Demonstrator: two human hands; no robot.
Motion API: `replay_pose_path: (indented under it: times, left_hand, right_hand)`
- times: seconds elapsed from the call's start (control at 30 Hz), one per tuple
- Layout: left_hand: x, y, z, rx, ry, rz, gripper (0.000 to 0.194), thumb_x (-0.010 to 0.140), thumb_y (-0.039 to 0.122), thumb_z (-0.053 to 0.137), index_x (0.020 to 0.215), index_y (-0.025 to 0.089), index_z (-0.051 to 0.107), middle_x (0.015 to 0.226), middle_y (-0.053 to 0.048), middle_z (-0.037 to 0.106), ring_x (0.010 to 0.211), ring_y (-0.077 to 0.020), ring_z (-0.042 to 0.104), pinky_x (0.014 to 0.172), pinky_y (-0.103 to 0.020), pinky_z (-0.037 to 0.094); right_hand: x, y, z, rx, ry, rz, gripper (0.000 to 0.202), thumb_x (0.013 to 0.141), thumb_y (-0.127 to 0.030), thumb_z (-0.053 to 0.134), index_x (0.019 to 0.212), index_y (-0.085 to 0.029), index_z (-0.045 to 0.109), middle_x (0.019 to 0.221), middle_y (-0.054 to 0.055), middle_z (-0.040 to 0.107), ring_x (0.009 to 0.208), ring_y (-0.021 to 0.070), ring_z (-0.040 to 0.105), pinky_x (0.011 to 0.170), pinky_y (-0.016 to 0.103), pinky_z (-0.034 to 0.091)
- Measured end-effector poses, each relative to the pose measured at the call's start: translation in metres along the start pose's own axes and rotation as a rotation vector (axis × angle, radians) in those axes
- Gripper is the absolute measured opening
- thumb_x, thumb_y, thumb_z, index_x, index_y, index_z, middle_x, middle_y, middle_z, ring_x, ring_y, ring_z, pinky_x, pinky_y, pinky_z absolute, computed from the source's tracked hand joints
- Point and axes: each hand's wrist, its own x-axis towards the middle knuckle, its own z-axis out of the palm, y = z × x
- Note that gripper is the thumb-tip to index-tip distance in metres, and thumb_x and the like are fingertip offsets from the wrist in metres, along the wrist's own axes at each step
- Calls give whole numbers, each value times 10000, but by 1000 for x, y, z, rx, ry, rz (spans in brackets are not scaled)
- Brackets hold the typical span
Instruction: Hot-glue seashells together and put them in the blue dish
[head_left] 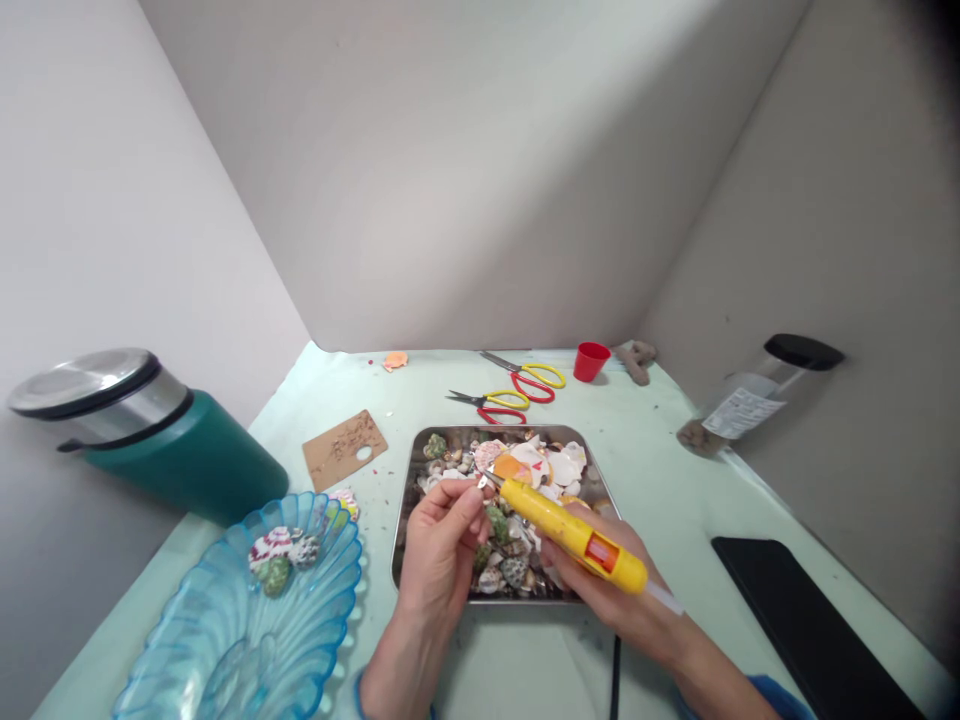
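My right hand is wrapped round a yellow hot glue gun, with a clear glue stick jutting from its back end. The metal nozzle points left and meets a tiny white piece pinched between the thumb and fingers of my left hand. That piece looks like a small shell, but it is too small to be sure. Both hands are over a metal tray full of seashells, partly hidden by my hands and the glue gun.
At left, a blue scalloped dish holds several shells beside a green thermos. Cardboard, two pairs of scissors, a red cup and brown clay-like pieces lie behind. A clear jar and black slab are right.
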Motion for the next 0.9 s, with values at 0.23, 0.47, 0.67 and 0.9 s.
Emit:
replay_pose_path:
  times: [0.23,0.47,0.67,0.9]
  left_hand:
    - [0,1,1,-35,4,4,208,614,239,845,658,133,672,519,40,531,444,-30,402,435,-153,330]
    - [0,1,1,-33,-5,-9,208,614,243,847,645,125,679,613,-10,623,446,-19,400,430,-149,328]
    - [-1,1,1,-45,-7,-13,216,611,245,850,641,132,668,514,39,521,446,-31,395,434,-153,327]
    - [-2,1,1,-31,-9,-12,218,605,238,851,639,125,668,591,5,597,449,-21,395,434,-152,318]
  right_hand:
    - [-2,4,1,-18,26,-32,143,902,-276,544,775,-212,531,678,-11,562,584,133,535,556,243,426]
    - [-2,2,1,7,47,13,171,913,-305,523,776,-208,553,655,-2,580,564,141,548,537,251,445]
    - [0,2,1,-60,24,-83,112,889,-243,549,782,-209,555,672,-12,580,584,130,547,559,234,433]
    - [-2,3,1,-39,45,-22,141,909,-288,525,796,-211,562,693,-3,586,602,143,560,571,247,441]
